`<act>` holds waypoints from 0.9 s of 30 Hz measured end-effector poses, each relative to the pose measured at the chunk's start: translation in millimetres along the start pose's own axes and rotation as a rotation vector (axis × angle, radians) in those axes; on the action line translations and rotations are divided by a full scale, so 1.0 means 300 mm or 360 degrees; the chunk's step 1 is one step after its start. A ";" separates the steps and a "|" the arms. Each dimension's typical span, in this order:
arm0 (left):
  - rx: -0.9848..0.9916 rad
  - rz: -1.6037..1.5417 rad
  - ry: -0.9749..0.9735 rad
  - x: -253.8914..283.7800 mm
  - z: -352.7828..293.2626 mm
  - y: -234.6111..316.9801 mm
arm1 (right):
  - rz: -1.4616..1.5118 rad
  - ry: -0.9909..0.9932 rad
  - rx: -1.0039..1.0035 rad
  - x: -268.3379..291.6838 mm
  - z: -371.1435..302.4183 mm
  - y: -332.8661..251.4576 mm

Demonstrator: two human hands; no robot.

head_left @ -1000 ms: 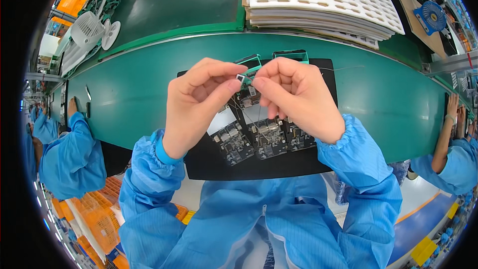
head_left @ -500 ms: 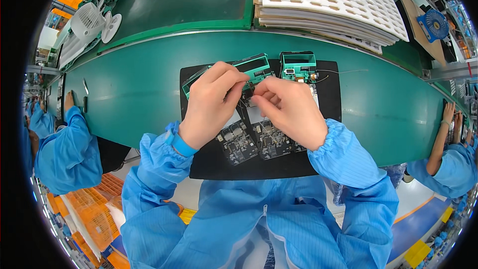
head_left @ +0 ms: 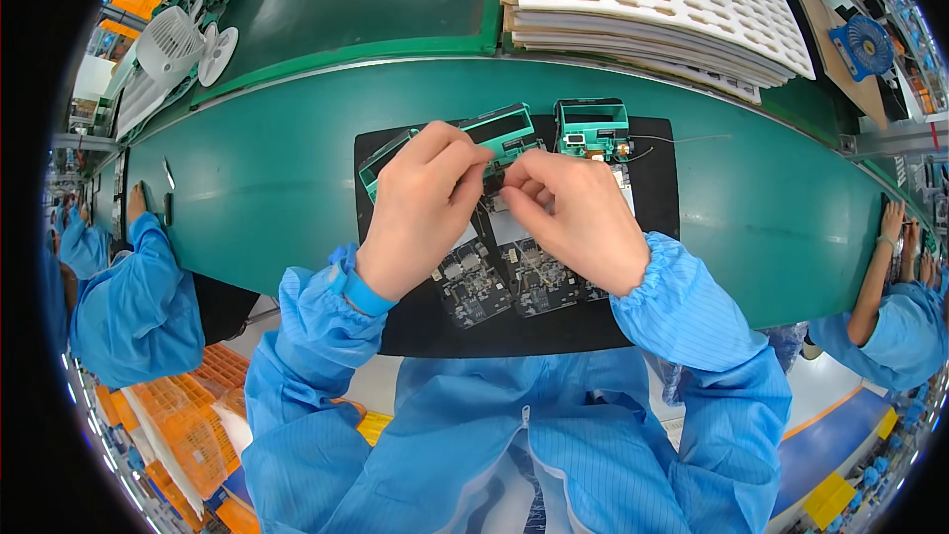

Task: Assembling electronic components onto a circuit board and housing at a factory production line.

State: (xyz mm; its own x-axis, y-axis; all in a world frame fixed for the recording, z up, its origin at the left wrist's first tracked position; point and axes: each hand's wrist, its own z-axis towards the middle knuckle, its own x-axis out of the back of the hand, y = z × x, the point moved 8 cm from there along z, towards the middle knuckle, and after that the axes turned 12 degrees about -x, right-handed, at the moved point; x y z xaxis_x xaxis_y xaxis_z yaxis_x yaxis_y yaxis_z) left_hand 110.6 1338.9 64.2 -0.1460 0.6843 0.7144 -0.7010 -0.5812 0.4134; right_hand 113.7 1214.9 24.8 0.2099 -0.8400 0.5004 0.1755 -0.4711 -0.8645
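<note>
My left hand (head_left: 417,213) and my right hand (head_left: 581,220) meet close together over a black mat (head_left: 652,208), thumb and fingertips of each pressed together. Whatever they pinch is hidden or too small to make out. Just beyond the fingers lies a green plastic housing (head_left: 506,126), tilted, with a dark rectangular opening. A second green housing (head_left: 593,115) rests to its right, with thin wires at its corner; part of another (head_left: 381,170) shows beyond my left hand. Nearer me, below my hands, lie circuit boards (head_left: 473,285) (head_left: 544,282), partly covered by the hands.
The mat sits on a green worktable (head_left: 257,178). Stacked white foam trays (head_left: 662,10) stand at the back right, some wires on top. A white fan (head_left: 170,44) stands far left, a blue fan (head_left: 862,47) far right. Co-workers in blue sit at left (head_left: 138,297) and right (head_left: 909,316).
Both hands stay almost in place, still pinched over the mat. Only tiny finger shifts show, and the view has moved slightly.
</note>
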 end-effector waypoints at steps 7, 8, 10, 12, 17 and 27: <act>-0.0141 0.0164 -0.0128 -0.033 -0.049 0.010 | 0.0028 -0.0112 -0.0162 0.014 -0.002 0.021; -0.0188 0.0247 -0.0196 -0.040 -0.058 0.018 | 0.0152 -0.0139 -0.0224 0.011 -0.004 0.033; -0.0218 0.0468 -0.0261 -0.016 -0.055 0.050 | 0.0277 -0.0165 -0.0290 0.012 -0.007 0.042; -0.0198 0.0666 -0.0360 -0.012 -0.062 0.040 | 0.0577 -0.0215 -0.0398 0.025 -0.011 0.047; -0.0145 0.0717 -0.0366 -0.003 -0.067 0.041 | 0.0881 -0.0041 -0.0476 0.072 -0.039 0.032; 0.0661 -0.1438 0.0276 0.071 -0.141 -0.013 | 0.1328 -0.0402 -0.0343 -0.031 -0.037 -0.106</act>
State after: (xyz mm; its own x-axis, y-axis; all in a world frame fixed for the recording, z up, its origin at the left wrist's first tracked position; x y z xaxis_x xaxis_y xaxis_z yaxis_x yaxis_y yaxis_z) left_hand 80.8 1374.3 53.9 0.1968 0.9795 -0.0420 -0.3051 0.1019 0.9468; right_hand 95.4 1234.5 47.1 0.3981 -0.8593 -0.3211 -0.3077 0.2047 -0.9292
